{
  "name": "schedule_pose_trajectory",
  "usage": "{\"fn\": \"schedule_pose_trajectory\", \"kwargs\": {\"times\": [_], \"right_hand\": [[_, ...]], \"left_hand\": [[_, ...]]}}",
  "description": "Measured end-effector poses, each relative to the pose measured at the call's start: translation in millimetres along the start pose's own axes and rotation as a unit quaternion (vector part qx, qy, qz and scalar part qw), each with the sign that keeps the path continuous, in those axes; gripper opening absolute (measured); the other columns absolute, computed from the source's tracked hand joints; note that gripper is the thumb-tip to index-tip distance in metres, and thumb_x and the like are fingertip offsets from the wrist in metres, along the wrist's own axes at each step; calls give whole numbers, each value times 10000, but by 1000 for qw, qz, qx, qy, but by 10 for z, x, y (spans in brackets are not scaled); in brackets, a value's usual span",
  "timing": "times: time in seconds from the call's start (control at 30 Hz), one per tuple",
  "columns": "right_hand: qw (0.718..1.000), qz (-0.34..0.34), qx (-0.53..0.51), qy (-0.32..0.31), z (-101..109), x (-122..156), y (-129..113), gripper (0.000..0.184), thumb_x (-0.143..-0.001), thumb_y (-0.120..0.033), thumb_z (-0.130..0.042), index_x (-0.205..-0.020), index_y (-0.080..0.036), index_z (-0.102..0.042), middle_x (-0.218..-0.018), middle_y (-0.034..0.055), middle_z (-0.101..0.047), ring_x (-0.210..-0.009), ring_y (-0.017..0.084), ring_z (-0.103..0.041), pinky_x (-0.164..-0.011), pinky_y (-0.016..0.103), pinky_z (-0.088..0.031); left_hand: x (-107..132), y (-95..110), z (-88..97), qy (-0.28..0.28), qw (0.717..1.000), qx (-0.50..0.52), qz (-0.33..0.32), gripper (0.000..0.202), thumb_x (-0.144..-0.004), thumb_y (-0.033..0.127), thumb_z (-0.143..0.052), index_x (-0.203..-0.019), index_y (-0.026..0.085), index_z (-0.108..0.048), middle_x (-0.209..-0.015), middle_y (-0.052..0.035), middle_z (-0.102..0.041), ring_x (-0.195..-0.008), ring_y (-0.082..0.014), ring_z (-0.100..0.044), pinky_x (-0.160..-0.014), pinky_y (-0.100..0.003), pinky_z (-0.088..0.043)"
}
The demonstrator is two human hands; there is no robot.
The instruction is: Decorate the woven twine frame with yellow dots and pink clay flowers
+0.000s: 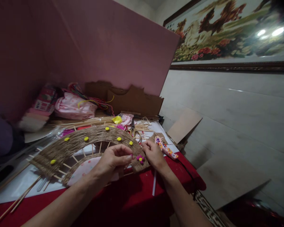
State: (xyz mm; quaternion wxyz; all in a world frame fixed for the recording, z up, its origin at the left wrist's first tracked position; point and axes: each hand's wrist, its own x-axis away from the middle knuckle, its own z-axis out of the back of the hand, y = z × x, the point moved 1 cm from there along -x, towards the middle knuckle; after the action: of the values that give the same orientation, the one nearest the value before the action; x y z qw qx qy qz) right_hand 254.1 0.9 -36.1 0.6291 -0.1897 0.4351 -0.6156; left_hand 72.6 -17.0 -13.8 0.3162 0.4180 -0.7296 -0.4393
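Observation:
A fan-shaped twine weaving [78,138] on thin wooden sticks lies across the table, dotted with several yellow buttons of soft-looking material. Near its right end sits a magenta flower [140,159] with a yellow centre. My left hand [115,159] hovers over the weaving's inner gap, thumb and fingers pinched on a tiny magenta piece [132,155]. At the right end of the weaving, my right hand [154,154] has its fingers closed on the edge beside the flower. A floral-patterned glue gun [166,148] lies just right of that hand.
Gold-handled scissors [133,130] lie behind the weaving. A clear glue stick [154,183] rests on the red tablecloth [130,201]. Farther back are a pink bundle [75,105], wooden sticks [85,122] and cut cardboard [134,99]. Loose sticks [26,194] poke over the front left edge.

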Motion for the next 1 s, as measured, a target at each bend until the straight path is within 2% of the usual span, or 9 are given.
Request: {"fn": "schedule_pose_trajectory", "kwargs": {"times": [0.13, 0.2, 0.3, 0.37, 0.47, 0.57, 0.67, 0.8, 1.0], "right_hand": [[998, -1, -56, -9, -16, 33, 39, 267, -834, -359, -469, -766, -161, -635, -677, 27, -636, -635, 162, -574, -569, 246, -412], [997, -2, -73, -7, -19, 50, 53, 275, -838, -369, -463, -785, -159, -632, -681, 25, -631, -630, 161, -572, -571, 248, -416], [996, -6, -87, -1, -28, 67, 70, 278, -840, -369, -457, -813, -152, -629, -672, 21, -619, -598, 151, -552, -562, 248, -416], [995, -7, -97, 3, -33, 71, 75, 282, -838, -370, -459, -832, -148, -632, -669, 21, -613, -600, 151, -544, -559, 249, -416], [990, -21, -139, -7, -36, 67, 72, 286, -819, -378, -486, -865, -140, -637, -660, 21, -613, -613, 157, -553, -559, 253, -428], [974, -48, -219, -42, -30, 67, 57, 285, -784, -384, -534, -881, -136, -635, -665, 20, -632, -623, 157, -574, -574, 259, -451], [953, -61, -289, -69, -20, 74, 40, 280, -760, -390, -572, -869, -141, -638, -696, 22, -652, -640, 153, -590, -580, 255, -460], [948, -56, -305, -74, -16, 86, 33, 283, -762, -406, -576, -860, -147, -639, -751, 28, -657, -652, 146, -585, -580, 248, -455], [943, -60, -317, -84, -24, 95, 30, 277, -773, -400, -562, -874, -154, -639, -739, 18, -649, -647, 139, -576, -582, 241, -447]], "left_hand": [[10, -34, -33, 14, 997, -68, -32, 204, -589, 280, -766, -679, 142, -646, -442, 61, -489, -365, -26, -323, -365, -155, -234], [22, -63, -51, 20, 991, -116, -59, 162, -622, 277, -739, -692, 151, -666, -513, 31, -556, -405, -47, -390, -398, -172, -298], [34, -111, -62, 27, 965, -224, -134, 128, -669, 242, -697, -774, 171, -688, -718, -30, -662, -602, -124, -549, -542, -218, -417], [40, -139, -65, 32, 927, -316, -200, 86, -707, 211, -656, -785, 187, -683, -749, -36, -666, -690, -155, -573, -628, -246, -434], [53, -180, -83, 24, 842, -460, -281, 119, -781, 182, -561, -747, 202, -674, -733, -40, -643, -681, -152, -564, -650, -257, -420], [74, -221, -120, 12, 760, -566, -319, 173, -823, 195, -508, -781, 195, -676, -786, -65, -634, -679, -150, -566, -617, -248, -409], [89, -255, -152, 15, 696, -628, -346, 205, -849, 221, -480, -780, 180, -668, -791, -75, -622, -666, -147, -563, -579, -238, -403], [81, -281, -172, 25, 646, -664, -374, 243, -877, 240, -444, -794, 166, -660, -777, -74, -610, -639, -138, -560, -552, -230, -406], [70, -286, -186, 30, 615, -690, -381, 264, -886, 270, -441, -781, 162, -658, -746, -65, -596, -620, -130, -558, -536, -223, -406]]}}
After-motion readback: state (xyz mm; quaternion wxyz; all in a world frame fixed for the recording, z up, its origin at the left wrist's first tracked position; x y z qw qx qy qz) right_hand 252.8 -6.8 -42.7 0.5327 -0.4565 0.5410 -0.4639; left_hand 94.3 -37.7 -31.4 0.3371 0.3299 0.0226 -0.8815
